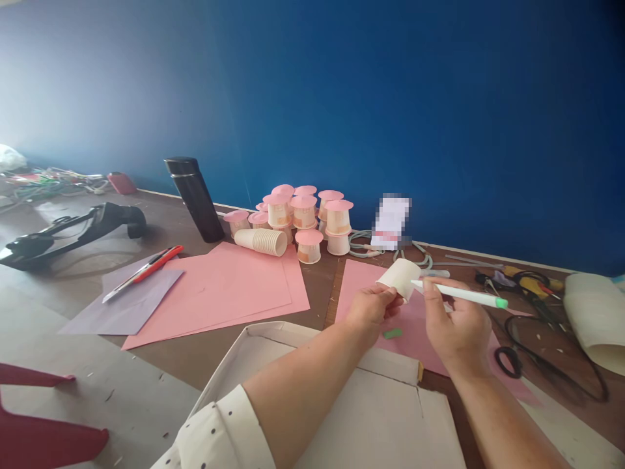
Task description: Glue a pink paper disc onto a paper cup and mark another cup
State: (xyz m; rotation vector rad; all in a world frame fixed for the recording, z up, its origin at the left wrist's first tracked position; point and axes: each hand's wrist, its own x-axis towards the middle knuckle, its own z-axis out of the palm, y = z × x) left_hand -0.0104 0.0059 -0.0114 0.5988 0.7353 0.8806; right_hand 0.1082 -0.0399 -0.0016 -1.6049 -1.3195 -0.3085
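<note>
A small white paper cup (402,277) is tipped on its side, with my left hand (372,309) closed around its lower edge. My right hand (456,322) grips a white marker pen (463,293) with a green end, its tip close to the cup's side; I cannot tell whether it touches. Under both hands lies a pink paper sheet (351,286). A small green pen cap (392,333) rests on that sheet, just below my left hand's fingers.
Several cups with pink paper discs (338,218) stand stacked by the wall, beside nested paper cups (261,241). A black bottle (195,198), a red box cutter (146,270), pink sheets (219,286), scissors (508,362) and a cardboard box (371,417) surround the hands.
</note>
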